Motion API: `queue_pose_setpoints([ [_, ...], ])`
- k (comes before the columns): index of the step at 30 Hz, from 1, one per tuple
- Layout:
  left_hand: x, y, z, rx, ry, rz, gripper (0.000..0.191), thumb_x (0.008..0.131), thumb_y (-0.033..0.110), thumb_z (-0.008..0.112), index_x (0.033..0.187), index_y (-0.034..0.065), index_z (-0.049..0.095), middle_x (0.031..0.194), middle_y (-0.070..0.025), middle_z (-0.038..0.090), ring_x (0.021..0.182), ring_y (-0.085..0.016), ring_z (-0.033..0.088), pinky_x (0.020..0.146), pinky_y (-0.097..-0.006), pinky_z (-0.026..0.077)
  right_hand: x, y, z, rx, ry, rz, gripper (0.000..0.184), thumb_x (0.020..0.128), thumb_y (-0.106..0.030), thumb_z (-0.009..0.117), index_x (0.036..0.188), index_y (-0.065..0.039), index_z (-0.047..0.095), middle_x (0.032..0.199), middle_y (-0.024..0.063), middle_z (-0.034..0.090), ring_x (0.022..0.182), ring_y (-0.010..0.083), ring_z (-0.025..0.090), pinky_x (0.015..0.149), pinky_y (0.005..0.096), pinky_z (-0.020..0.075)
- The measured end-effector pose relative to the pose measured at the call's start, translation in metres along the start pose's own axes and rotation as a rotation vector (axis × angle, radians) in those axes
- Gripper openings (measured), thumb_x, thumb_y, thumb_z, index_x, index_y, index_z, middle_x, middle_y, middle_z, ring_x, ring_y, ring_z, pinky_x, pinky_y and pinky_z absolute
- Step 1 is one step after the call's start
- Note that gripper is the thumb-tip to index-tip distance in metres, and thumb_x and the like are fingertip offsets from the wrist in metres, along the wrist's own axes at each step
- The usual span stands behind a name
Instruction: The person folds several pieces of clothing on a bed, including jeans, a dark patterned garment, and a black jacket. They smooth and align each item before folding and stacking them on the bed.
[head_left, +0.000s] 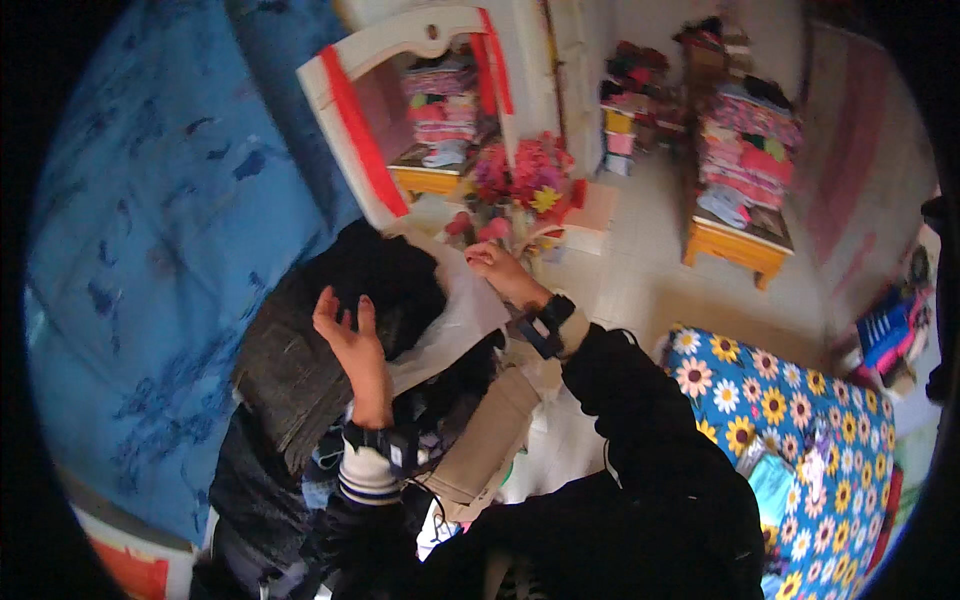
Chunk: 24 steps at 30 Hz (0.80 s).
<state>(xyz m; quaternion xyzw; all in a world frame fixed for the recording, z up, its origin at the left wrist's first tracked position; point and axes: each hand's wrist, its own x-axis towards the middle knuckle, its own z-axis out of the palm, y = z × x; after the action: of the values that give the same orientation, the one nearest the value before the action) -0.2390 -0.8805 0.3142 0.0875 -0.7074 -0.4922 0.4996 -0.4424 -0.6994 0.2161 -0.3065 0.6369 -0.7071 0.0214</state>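
My left hand (352, 337) is raised above a pile of dark clothes (289, 375), its fingers apart and nothing between them. A black garment (382, 281) lies on top of the pile, beside a whitish sheet (472, 296) that may be paper or plastic. My right hand (499, 270) is at the far edge of this sheet with its fingers bent; whether it pinches the edge cannot be told. Both wrists wear black bands with small devices. Below the sheet lies a brown cardboard box or folded piece (487, 435).
A blue patterned curtain or cloth (172, 225) hangs at left. Ahead stand a white-framed mirror (341, 112) with red strips and pink artificial flowers (525, 169). Folded clothes (750, 154) are stacked on a wooden bench (739, 251). A daisy-patterned cloth (810, 427) covers something at right.
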Motion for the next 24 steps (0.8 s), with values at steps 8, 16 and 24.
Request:
queue_pose_setpoints([
  [8, -0.134, 0.068, 0.089, -0.665, -1.044, -0.182, 0.028, 0.089, -0.005, 0.055, 0.115, 0.0022, 0.051, 0.113, -0.0073, 0.055, 0.105, -0.016, 0.054, 0.093, -0.0299, 0.043, -0.265, -0.011, -0.119, 0.209, 0.508, 0.282, 0.025, 0.096, -0.023, 0.055, 0.113, -0.005, 0.059, 0.109, 0.0044, 0.063, 0.102, 0.0146, 0.060, 0.090, 0.0296, 0.0466],
  [16, -0.316, 0.075, 0.201, -0.688, -1.823, -0.443, 0.019, 0.095, 0.007, 0.053, 0.113, 0.0011, 0.054, 0.105, -0.0088, 0.062, 0.091, -0.017, 0.062, 0.086, -0.0311, 0.049, -0.606, 0.044, -0.175, 0.411, 1.082, 0.354, 0.025, 0.095, -0.021, 0.056, 0.115, -0.006, 0.060, 0.109, 0.0058, 0.064, 0.101, 0.0161, 0.062, 0.085, 0.0289, 0.0499],
  [24, -0.535, 0.094, 0.254, -0.507, -2.293, -0.704, 0.019, 0.096, 0.011, 0.054, 0.112, -0.0002, 0.055, 0.107, -0.0112, 0.062, 0.093, -0.019, 0.063, 0.082, -0.0297, 0.053, -0.852, 0.049, -0.125, 0.678, 1.655, 0.210, 0.023, 0.094, -0.017, 0.054, 0.113, -0.004, 0.059, 0.105, 0.0074, 0.066, 0.097, 0.0187, 0.064, 0.081, 0.0286, 0.0515],
])
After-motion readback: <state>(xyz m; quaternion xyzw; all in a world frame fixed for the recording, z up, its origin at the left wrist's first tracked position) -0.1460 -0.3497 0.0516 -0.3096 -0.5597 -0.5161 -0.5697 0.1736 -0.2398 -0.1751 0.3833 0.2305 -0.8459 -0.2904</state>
